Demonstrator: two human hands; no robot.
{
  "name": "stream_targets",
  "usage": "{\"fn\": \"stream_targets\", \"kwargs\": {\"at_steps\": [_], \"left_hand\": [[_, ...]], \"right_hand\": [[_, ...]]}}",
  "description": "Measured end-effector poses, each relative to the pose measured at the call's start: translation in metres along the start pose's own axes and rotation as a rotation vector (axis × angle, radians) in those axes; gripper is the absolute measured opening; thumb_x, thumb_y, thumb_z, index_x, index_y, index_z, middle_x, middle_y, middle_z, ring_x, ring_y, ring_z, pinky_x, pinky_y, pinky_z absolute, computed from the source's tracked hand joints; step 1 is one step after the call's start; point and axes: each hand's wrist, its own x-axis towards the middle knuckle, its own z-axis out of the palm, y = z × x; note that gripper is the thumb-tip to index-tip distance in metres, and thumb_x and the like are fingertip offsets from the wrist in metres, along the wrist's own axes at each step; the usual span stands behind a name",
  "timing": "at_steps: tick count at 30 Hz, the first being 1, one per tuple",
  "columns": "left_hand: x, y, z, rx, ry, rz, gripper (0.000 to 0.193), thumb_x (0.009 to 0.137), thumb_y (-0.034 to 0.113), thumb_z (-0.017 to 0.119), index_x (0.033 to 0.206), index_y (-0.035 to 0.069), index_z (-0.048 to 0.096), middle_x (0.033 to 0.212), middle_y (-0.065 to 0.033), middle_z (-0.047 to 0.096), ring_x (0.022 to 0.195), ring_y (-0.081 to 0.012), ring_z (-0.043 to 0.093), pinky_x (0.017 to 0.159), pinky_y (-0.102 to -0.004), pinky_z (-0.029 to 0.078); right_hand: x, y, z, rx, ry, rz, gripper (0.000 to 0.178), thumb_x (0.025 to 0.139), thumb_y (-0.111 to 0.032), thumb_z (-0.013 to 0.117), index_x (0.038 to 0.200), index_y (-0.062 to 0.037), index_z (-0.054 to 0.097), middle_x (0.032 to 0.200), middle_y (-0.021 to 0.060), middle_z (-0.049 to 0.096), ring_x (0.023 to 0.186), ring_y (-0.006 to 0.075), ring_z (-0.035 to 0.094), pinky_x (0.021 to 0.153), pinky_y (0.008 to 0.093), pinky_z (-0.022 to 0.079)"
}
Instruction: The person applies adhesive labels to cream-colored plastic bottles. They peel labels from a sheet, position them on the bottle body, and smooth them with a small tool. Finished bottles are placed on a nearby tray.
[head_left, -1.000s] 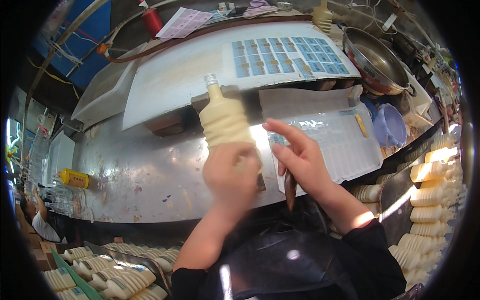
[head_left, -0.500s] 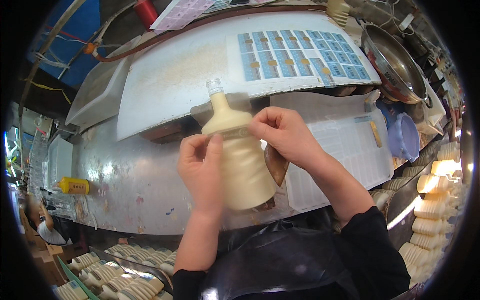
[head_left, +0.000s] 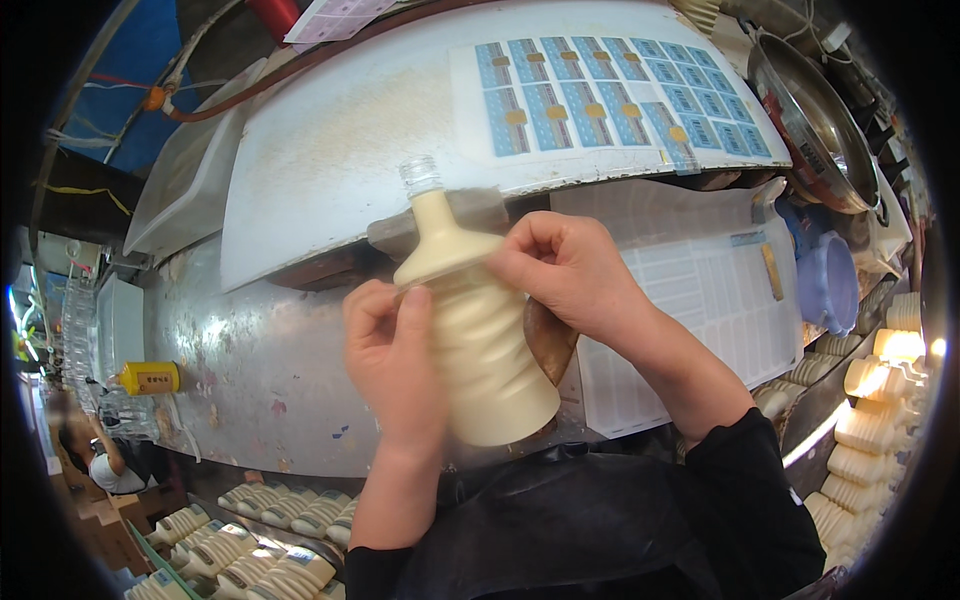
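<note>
A cream-coloured bottle (head_left: 480,360) with spiral ridges and a clear threaded neck leans back on the bench in front of me. My left hand (head_left: 392,345) is at the left side of its shoulder, thumb and fingers pinched. On the right side of the shoulder, my right hand (head_left: 562,262) is pinched too. Between the two pinches a thin label strip (head_left: 452,274) runs across the shoulder, showing now only as a faint edge. A grey block (head_left: 482,206) stands behind the bottle's neck. Beside the bottle's right flank is a brown wedge-like piece (head_left: 548,342), partly hidden.
Blue-and-gold label sheets (head_left: 590,100) lie on the raised white board (head_left: 330,190). A translucent sheet (head_left: 670,340) is at right, near a purple bucket (head_left: 828,282) and metal pan (head_left: 815,120). Cream bottles (head_left: 290,510) fill trays below. A yellow bottle (head_left: 150,378) lies left; a person (head_left: 112,465) is beyond.
The bottle has turned slightly, its neck shifting left and its base down and right. The grey label strip between my hands, plain before, is now barely visible. Both hands keep their pinch.
</note>
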Motion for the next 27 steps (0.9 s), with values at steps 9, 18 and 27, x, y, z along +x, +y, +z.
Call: {"fn": "stream_targets", "kwargs": {"at_steps": [9,18,27], "left_hand": [[0.0006,0.0001,0.0001,-0.025,0.009,-0.042,0.008,0.094,-0.001,0.069,0.093,0.001,0.061,0.108,-0.0035,0.055,0.098,-0.011,0.055,0.092,-0.0272,0.046],[0.002,0.0004,0.0014,-0.047,0.022,-0.053,0.009,0.096,0.0,0.069,0.092,0.002,0.061,0.102,-0.0017,0.056,0.093,-0.0097,0.055,0.088,-0.026,0.046],[0.0023,-0.0004,0.0038,-0.087,0.049,-0.044,0.007,0.096,0.0,0.07,0.093,0.003,0.064,0.095,-0.0001,0.061,0.087,-0.0085,0.057,0.084,-0.0245,0.049]], "right_hand": [[-0.0001,-0.0049,0.0012,0.002,0.0,-0.012,0.02,0.092,-0.016,0.075,0.084,0.0015,0.069,0.074,-0.0017,0.066,0.068,0.0024,0.056,0.06,0.0217,0.046],[0.0014,-0.0051,0.0011,0.014,0.013,0.0,0.021,0.09,-0.017,0.076,0.084,0.0015,0.07,0.074,-0.0011,0.066,0.068,0.0028,0.057,0.059,0.0215,0.046],[0.0022,-0.0042,0.0022,0.037,0.02,0.015,0.021,0.088,-0.016,0.079,0.081,0.0004,0.068,0.073,-0.0017,0.066,0.067,0.0024,0.057,0.059,0.0209,0.046]]}}
